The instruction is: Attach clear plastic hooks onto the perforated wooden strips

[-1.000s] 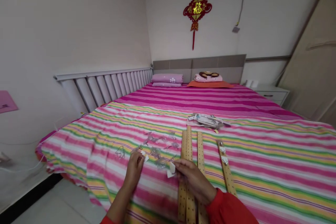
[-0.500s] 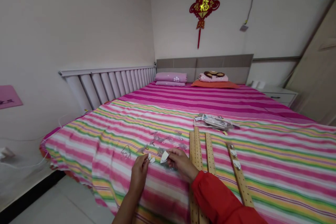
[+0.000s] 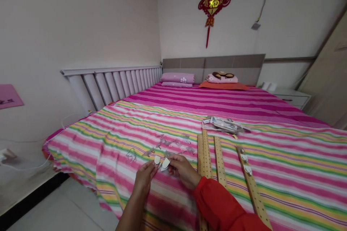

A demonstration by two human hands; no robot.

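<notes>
Over the striped sheet [image 3: 173, 184], my left hand [image 3: 143, 178] pinches a small white piece [image 3: 157, 159] with a rounded end. My right hand [image 3: 182, 169] grips a similar white piece [image 3: 165, 163] beside it, its sleeve red. The two pieces are close together; whether they touch I cannot tell. Just beyond my hands lie several small clear bags [image 3: 173, 142] with little parts inside. To the right, a perforated wooden strip [image 3: 251, 187] carries two white fittings [image 3: 247, 164]. More perforated strips [image 3: 220, 160] lie nearer my right arm.
A clear package with grey items [image 3: 225, 125] lies past the strips. Thin looped wire or thread [image 3: 131, 156] rests left of the bags. A radiator [image 3: 114, 85] runs along the left wall, and folded bedding [image 3: 177, 78] sits by the headboard [image 3: 184, 65].
My hands have come closer together, bringing the two white pieces nearly side by side. The left piece is now turned with its flat face showing. The view has shifted slightly.
</notes>
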